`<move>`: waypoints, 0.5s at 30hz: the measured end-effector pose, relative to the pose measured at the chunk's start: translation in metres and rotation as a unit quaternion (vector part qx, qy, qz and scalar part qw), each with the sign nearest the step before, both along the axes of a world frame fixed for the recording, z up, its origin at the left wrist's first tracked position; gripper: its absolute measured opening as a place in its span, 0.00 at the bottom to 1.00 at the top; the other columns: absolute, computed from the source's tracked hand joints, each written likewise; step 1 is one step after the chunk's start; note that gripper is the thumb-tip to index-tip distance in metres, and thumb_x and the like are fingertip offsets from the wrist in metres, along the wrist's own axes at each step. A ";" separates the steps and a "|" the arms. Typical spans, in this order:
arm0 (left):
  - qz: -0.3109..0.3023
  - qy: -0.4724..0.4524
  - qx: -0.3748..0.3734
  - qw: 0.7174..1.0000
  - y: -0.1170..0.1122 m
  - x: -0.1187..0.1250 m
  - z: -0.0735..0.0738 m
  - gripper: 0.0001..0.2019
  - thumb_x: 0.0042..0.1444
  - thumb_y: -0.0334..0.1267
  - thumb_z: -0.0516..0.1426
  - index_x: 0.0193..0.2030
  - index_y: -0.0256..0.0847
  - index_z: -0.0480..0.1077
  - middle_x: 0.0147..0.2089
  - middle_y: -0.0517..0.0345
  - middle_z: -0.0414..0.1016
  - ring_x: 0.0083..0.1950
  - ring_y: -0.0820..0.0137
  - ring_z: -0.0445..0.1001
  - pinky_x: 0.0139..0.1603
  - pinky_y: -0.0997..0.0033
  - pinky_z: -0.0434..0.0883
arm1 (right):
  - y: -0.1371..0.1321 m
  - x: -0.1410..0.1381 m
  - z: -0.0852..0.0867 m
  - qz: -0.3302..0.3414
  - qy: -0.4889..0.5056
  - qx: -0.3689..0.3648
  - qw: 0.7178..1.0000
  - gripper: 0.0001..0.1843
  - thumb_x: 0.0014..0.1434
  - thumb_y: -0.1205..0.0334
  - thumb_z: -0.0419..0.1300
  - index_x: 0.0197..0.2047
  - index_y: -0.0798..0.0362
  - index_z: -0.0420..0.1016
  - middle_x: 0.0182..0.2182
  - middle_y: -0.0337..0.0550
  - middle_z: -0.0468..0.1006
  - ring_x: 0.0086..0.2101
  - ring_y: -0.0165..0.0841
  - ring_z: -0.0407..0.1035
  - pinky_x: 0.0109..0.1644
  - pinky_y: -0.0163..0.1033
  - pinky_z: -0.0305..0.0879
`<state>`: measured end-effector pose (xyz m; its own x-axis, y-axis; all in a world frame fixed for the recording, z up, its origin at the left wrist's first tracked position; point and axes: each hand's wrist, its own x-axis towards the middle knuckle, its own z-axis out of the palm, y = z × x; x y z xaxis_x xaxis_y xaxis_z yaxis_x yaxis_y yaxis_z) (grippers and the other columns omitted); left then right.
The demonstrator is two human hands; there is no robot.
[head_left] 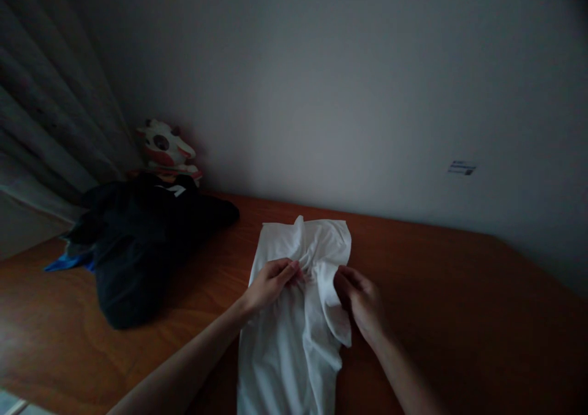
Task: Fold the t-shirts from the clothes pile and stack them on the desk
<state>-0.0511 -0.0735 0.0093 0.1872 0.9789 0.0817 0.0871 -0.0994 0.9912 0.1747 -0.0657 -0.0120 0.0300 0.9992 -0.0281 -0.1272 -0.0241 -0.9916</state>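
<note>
A white cloth garment [285, 354] lies lengthwise on the wooden table, running from its far part down past the bottom of the view. Near the garment's middle, my left hand [271, 283] pinches a gathered bunch of the fabric, and creases spread out from its fingertips. At the right edge, my right hand [362, 299] has its fingers closed on a raised fold of the same cloth. Part of the right fingertips is hidden behind that fold. The garment's far end looks fairly flat, with one small upright crease.
The wooden table [436, 305] reaches back to a pale wall bearing a small label [462, 168]. Dark clothing [142, 250] is heaped at the left, with a blue item [68, 262] beside it. Behind stands a cow-shaped figure [165, 145], near a curtain [55, 97].
</note>
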 end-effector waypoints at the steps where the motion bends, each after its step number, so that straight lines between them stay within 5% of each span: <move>1: 0.009 -0.009 0.002 1.000 0.001 -0.001 0.002 0.28 0.58 0.66 0.56 0.31 0.39 0.74 0.28 0.58 0.72 0.31 0.70 0.67 0.35 0.71 0.64 | 0.001 0.002 0.001 -0.016 0.001 0.008 1.000 0.25 0.44 0.41 0.73 0.39 0.51 0.82 0.37 0.47 0.85 0.36 0.42 0.77 0.40 0.43 0.72; 4: 0.008 -0.017 0.005 1.000 -0.003 -0.001 0.007 0.27 0.57 0.65 0.57 0.32 0.38 0.73 0.29 0.57 0.72 0.32 0.70 0.68 0.36 0.71 0.67 | 0.000 0.002 0.004 -0.012 -0.027 0.042 0.999 0.23 0.45 0.43 0.72 0.38 0.51 0.82 0.37 0.47 0.85 0.37 0.42 0.77 0.42 0.42 0.71; 10: -0.051 0.080 0.011 0.995 -0.020 0.012 0.005 0.23 0.53 0.56 0.65 0.42 0.39 0.70 0.33 0.60 0.71 0.32 0.73 0.67 0.32 0.74 0.66 | -0.019 -0.021 0.007 0.122 -0.126 0.103 0.979 0.21 0.53 0.41 0.68 0.35 0.51 0.80 0.33 0.43 0.82 0.37 0.40 0.75 0.43 0.41 0.70; 15: -0.067 0.186 0.071 0.978 -0.021 0.008 0.012 0.14 0.63 0.49 0.56 0.40 0.39 0.74 0.33 0.59 0.74 0.33 0.72 0.69 0.34 0.72 0.65 | -0.019 -0.020 0.004 0.121 -0.176 0.102 0.972 0.20 0.55 0.41 0.66 0.34 0.51 0.78 0.31 0.42 0.81 0.34 0.38 0.74 0.40 0.39 0.68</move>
<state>-0.0434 -0.0942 0.0213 0.3561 0.9272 0.1165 0.4150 -0.2686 0.8693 0.1551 -0.0851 -0.0076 -0.2352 0.9617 0.1405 0.2059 0.1906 -0.9598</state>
